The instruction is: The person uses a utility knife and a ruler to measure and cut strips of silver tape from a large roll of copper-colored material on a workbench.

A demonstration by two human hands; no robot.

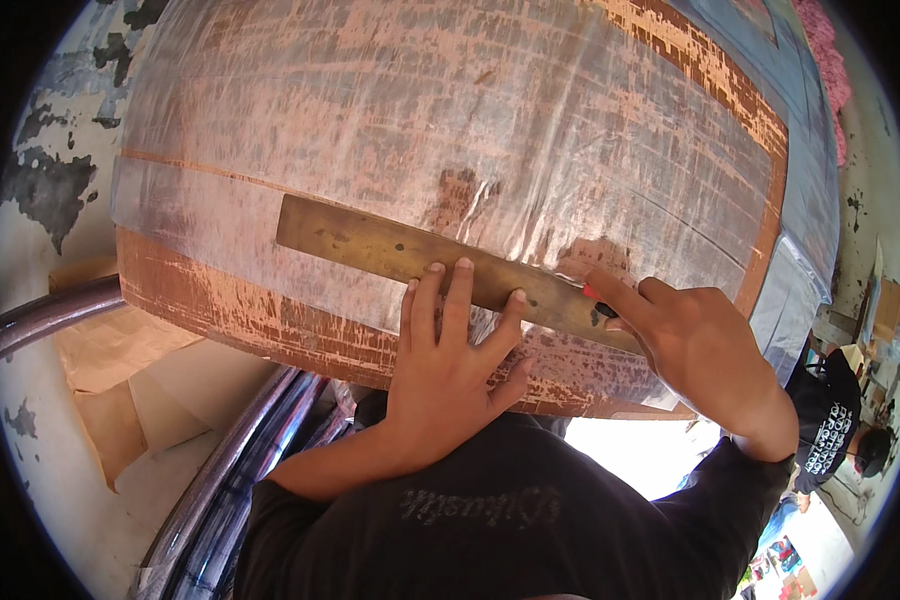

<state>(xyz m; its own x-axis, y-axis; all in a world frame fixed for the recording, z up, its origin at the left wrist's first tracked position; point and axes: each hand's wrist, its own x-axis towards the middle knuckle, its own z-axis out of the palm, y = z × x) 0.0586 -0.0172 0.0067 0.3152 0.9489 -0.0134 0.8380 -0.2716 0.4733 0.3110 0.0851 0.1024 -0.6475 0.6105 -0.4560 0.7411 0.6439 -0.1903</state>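
A clear plastic sheet (370,110) lies over a worn reddish-brown tabletop (200,290), shiny and wrinkled in places. Across the sheet near its close edge rests a long brass-coloured flat ruler (355,238), slanting down to the right. My left hand (445,360) presses on the ruler with spread fingertips around its middle. Close to the ruler's right end, my right hand (695,335) grips a small red-and-black cutter (592,294) along the ruler's far edge. The cutter's blade is too small to make out, and my fingers cover most of its body.
Rolls of glossy film (235,490) stand at the lower left, and another roll (60,312) sticks out past the table's left edge. Brown paper (130,355) lies below it. Folded clear plastic (795,275) hangs at the right edge. Another person (835,410) is at the far right.
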